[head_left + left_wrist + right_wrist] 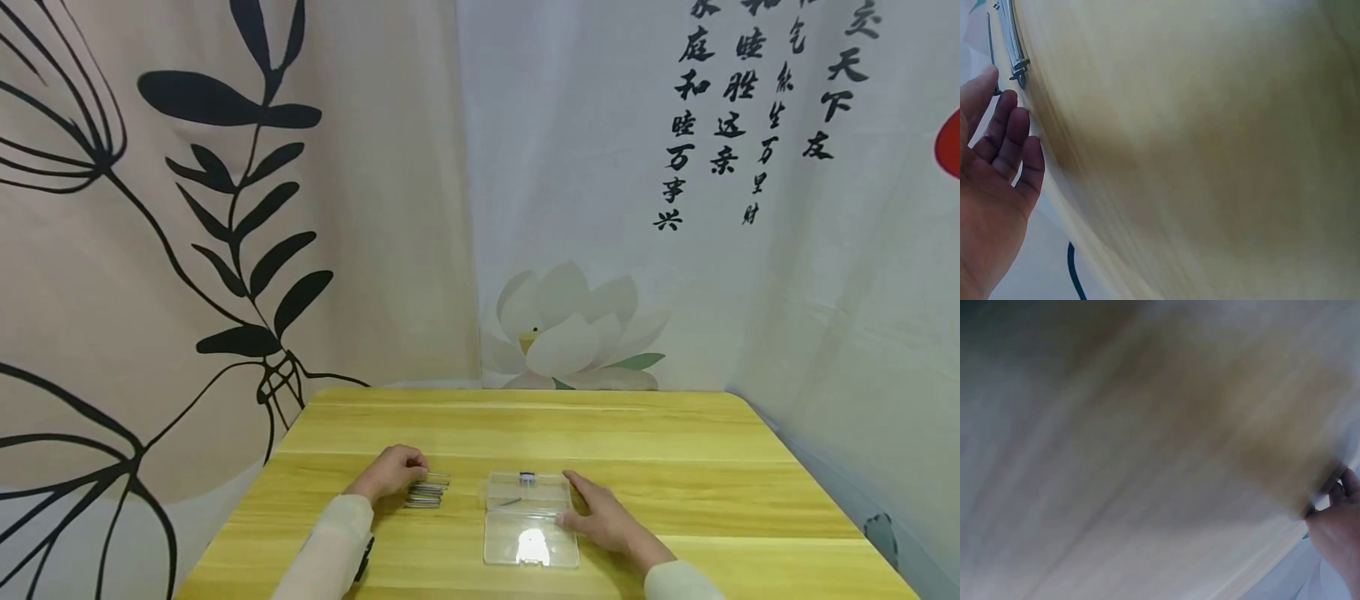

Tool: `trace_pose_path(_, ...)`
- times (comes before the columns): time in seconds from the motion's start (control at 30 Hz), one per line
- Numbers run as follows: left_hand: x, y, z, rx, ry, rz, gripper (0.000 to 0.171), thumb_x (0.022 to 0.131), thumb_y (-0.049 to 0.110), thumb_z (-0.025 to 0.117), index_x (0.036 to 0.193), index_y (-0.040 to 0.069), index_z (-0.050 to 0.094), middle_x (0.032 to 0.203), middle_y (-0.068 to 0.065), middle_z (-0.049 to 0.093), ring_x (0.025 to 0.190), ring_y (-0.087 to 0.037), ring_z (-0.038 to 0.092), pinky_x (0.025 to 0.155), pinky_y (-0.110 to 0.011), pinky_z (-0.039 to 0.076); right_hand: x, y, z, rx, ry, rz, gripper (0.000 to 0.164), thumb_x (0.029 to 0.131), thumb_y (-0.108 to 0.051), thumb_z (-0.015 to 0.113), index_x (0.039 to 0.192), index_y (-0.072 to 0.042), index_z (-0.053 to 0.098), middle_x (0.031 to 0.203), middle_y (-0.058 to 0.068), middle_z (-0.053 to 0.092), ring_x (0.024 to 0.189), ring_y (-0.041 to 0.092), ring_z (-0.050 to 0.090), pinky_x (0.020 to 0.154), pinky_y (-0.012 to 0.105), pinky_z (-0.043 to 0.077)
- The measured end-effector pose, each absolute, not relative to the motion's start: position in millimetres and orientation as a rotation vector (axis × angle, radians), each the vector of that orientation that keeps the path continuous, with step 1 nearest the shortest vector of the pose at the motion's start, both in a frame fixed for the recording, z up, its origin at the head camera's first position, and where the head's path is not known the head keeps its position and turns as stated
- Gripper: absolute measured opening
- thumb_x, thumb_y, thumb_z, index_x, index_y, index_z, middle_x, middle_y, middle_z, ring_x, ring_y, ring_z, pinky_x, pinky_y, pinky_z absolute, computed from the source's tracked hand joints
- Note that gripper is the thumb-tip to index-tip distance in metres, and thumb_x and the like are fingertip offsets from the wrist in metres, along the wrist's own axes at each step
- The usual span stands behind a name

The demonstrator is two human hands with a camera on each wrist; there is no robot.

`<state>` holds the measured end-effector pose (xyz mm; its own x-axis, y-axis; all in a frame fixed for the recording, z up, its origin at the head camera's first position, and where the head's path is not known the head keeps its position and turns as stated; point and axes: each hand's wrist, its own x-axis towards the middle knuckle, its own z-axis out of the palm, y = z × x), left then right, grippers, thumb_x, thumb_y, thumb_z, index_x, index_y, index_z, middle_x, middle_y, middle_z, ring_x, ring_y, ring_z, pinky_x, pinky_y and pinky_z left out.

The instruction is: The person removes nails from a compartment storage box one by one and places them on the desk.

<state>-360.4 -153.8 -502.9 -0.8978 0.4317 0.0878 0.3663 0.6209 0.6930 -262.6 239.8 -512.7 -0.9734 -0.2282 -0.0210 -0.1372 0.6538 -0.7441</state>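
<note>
My left hand (pixel 393 471) pinches a thin metal rod with a wider end (pixel 992 56) between thumb and fingertips, at the far end of a row of similar metal rods (pixel 424 497). In the left wrist view their ends (pixel 1015 44) look dark and flared. A clear plastic box (pixel 491 492) lies with its lid (pixel 502 546) folded open toward me, and one thin rod (pixel 511 502) rests inside. Along the box's right side my right hand (pixel 603 517) holds it, thumb near the hinge and fingers at the back corner. The right wrist view is blurred.
The yellow wood-grain table (pixel 675 433) carries everything. Behind it hangs a printed curtain (pixel 397 208) with plants and writing. A small blue piece (pixel 527 478) sits at the box's back edge.
</note>
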Motion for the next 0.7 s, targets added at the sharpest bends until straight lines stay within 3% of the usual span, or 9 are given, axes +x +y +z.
trace_pose_path(0.7,-357.2,-149.3,-500.1,0.641,2.788,1.066,0.007,0.096,0.01,0.065,0.093,0.007,0.072,0.085,0.003,0.064,0.077,-0.013,0.056,0.07,-0.035,0.049,-259.3,240.7,-511.3,-0.317,2.791,-1.211,0.081,0.09,-0.039,0.072,0.154,-0.006,0.034,0.153,0.024,0.035,0.139,0.054,0.023,0.108,0.07,0.016)
